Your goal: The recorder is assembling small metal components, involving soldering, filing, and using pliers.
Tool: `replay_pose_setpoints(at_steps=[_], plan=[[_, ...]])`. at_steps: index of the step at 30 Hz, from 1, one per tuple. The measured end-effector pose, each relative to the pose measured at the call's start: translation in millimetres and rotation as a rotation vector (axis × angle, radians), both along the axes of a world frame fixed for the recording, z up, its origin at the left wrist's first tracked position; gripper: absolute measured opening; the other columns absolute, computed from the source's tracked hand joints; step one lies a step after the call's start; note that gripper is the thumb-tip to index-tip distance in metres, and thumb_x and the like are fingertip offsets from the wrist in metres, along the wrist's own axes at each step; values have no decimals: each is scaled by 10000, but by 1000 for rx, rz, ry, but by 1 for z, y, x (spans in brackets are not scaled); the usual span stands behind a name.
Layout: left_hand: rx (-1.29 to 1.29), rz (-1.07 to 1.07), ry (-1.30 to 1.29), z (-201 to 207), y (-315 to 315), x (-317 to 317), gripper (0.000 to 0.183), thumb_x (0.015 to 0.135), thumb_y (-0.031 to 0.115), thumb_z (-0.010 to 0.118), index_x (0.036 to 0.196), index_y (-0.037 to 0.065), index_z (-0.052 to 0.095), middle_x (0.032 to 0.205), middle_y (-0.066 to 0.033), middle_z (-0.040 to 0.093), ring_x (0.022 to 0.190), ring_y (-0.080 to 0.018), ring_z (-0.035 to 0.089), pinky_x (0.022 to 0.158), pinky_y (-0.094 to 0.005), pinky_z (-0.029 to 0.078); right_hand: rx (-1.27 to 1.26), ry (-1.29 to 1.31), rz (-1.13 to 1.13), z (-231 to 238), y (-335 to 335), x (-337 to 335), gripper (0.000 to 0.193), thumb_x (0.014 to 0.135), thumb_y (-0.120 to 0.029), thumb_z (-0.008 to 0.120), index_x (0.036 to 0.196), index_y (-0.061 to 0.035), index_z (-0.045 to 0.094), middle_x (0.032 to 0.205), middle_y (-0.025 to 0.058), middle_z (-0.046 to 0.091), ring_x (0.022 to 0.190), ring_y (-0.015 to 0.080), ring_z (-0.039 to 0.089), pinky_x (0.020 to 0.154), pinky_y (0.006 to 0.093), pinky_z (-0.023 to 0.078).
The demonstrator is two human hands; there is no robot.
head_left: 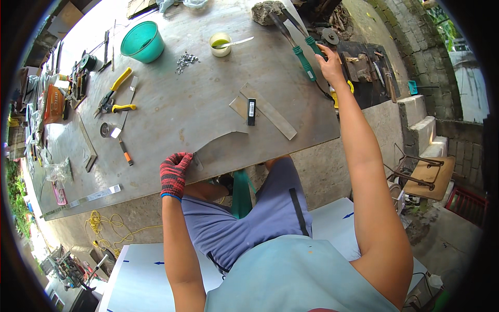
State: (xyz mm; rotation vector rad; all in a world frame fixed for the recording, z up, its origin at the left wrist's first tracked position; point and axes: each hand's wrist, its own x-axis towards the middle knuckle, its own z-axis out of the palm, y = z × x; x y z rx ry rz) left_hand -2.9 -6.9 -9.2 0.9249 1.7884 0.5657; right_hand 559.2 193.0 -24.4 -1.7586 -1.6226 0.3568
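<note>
My left hand [176, 169], in a red and black knit glove, pinches one end of a thin curved metal strip [221, 137] near the table's front edge. The strip arcs to the right over the tabletop. At the far right my bare right hand [331, 67] has its fingers closed around the green handle of a soldering iron [313, 44]. Beside it lies a second soldering iron [303, 62], also green-handled. Both irons' front ends lean against a rough stone [267, 12]. Right of the strip, a small black box [251, 112] rests across flat metal strips [270, 114].
On the metal table [171, 99] are a green bucket [143, 42], a pile of small metal bits [185, 61], a cup [220, 44] with a brush-like stick, yellow-handled snips [117, 93] and an orange-handled tool [126, 152]. A yellow cord [104, 223] lies on the floor.
</note>
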Motion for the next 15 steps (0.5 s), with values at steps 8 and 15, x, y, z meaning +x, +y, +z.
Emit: replay_pose_setpoints(at_steps=[8,15], plan=[[7,-20,17,-2,1,1,274,902,245,824,1030,5,802,933,-85,795,825,-130,671,808,-311,539,-141,242,-63,-16,14,6,384,996,-179,667,1333,6,665,1192,156,755,1093,219,717,961,337,531],[-22,0,19,-2,-11,-5,303,893,266,835,1044,6,797,937,-92,794,849,-144,679,825,-327,539,-111,227,-138,-21,4,0,394,1012,-238,679,1319,9,676,1146,125,763,1073,203,719,945,325,544]])
